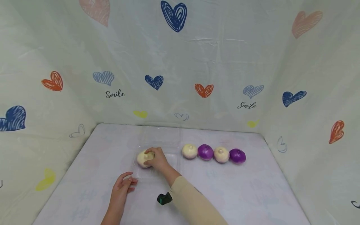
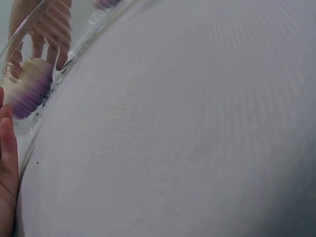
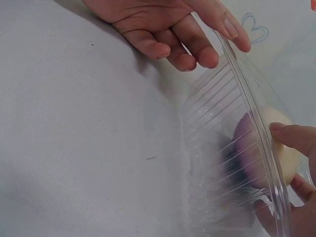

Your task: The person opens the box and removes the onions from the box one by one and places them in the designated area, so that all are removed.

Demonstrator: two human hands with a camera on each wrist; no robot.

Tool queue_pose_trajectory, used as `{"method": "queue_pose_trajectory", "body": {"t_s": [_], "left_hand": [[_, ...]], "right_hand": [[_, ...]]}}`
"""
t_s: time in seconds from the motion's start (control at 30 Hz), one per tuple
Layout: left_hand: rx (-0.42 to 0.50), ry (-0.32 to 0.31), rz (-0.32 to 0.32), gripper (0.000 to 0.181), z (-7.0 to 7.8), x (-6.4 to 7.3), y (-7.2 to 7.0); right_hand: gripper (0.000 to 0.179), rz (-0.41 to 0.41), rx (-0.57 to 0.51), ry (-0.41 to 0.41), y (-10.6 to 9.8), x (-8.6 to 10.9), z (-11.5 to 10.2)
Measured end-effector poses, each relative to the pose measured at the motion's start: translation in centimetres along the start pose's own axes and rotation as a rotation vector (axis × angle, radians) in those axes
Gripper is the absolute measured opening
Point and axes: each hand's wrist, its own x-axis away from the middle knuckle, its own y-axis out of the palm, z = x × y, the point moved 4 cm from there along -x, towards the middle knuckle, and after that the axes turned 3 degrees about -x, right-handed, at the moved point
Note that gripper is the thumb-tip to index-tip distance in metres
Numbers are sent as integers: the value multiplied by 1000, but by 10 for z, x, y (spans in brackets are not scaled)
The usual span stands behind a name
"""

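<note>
My right hand [image 1: 158, 160] grips a cream turnip [image 1: 142, 159] in the left part of a clear plastic box [image 1: 153, 178]. Through the box wall in the right wrist view, the turnip [image 3: 250, 148] shows a purple lower half, with the fingers [image 3: 296, 138] of my right hand around its cream side. The box's lid [image 1: 160, 135] stands open at the back. My left hand [image 1: 122, 187] is at the box's front left corner, its fingers loosely bent and holding nothing. In the right wrist view the left hand [image 3: 163, 29] overlaps the end of the box rim.
To the right of the box, several turnips sit in a row, alternating cream [image 1: 189, 151] and purple [image 1: 205, 152]. A small black object [image 1: 164, 198] shows beside the right sleeve. A white cloth [image 1: 225, 193] covers the table, and a heart-printed curtain [image 1: 225, 62] surrounds it.
</note>
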Motion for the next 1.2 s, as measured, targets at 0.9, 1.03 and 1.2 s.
{"method": "queue_pose_trajectory", "body": {"t_s": [0.9, 1.03, 1.2], "left_hand": [[-21, -6, 23, 34, 2, 0, 1], [-26, -21, 27, 33, 2, 0, 1], [-29, -28, 15, 33, 1, 0, 1]], "right_hand": [[34, -14, -86, -10, -22, 13, -8], [35, -7, -123, -6, -32, 16, -11], [35, 0, -190, -6, -46, 22, -16]]}}
